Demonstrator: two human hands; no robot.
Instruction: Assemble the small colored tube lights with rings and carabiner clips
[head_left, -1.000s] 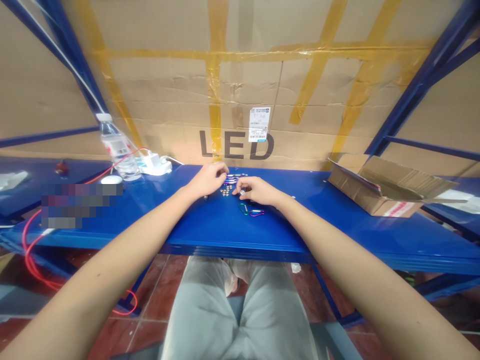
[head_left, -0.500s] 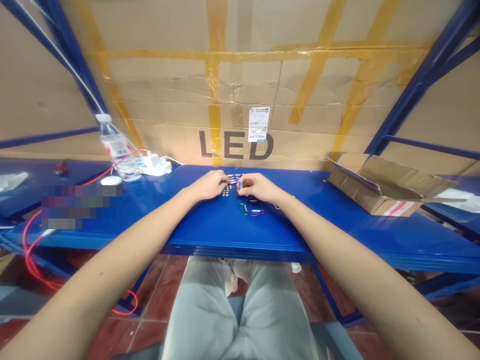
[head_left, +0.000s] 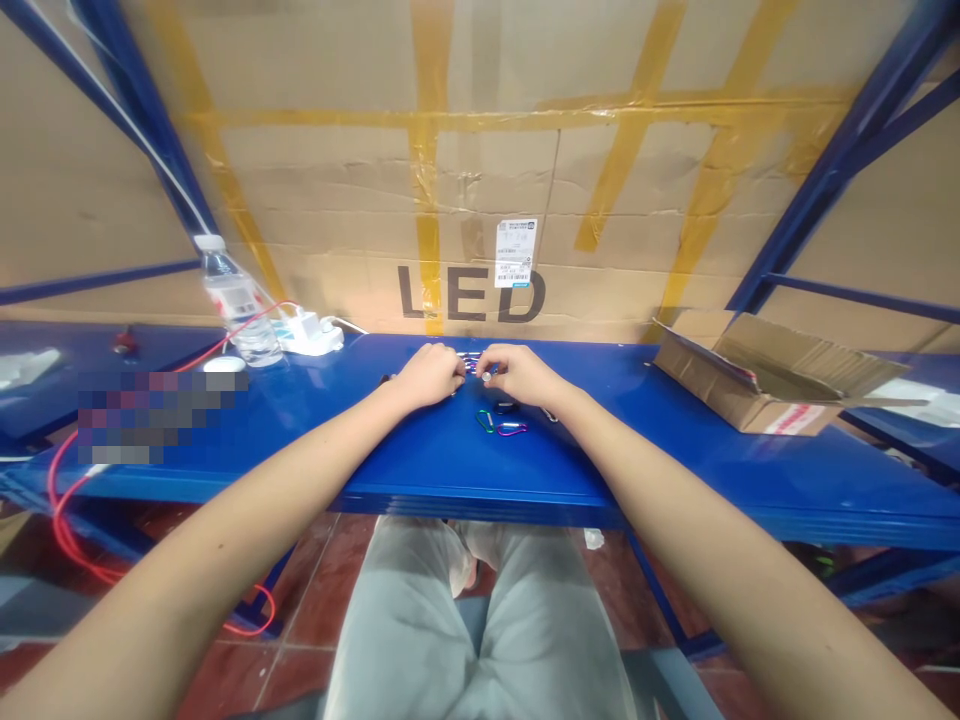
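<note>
My left hand (head_left: pixel 429 374) and my right hand (head_left: pixel 516 373) meet fingertip to fingertip over the blue shelf (head_left: pixel 450 450). Both are pinched around a small shiny metal piece (head_left: pixel 474 369) held between them; what it is I cannot make out. Just in front of my right hand lie a green carabiner (head_left: pixel 485 421) and a purple carabiner (head_left: pixel 512 428) flat on the shelf. A few more small coloured clips lie behind the hands, mostly hidden by the fingers.
A water bottle (head_left: pixel 236 303) and a white power strip (head_left: pixel 309 332) with a red cable (head_left: pixel 67 520) stand at the back left. An open cardboard box (head_left: pixel 772 368) sits at the right. A large taped carton marked LED (head_left: pixel 472 200) forms the back wall.
Both hands have come together: the right hand lifted off the shelf and moved left, and the left shifted right. The loose small pieces seen before are now covered by the hands.
</note>
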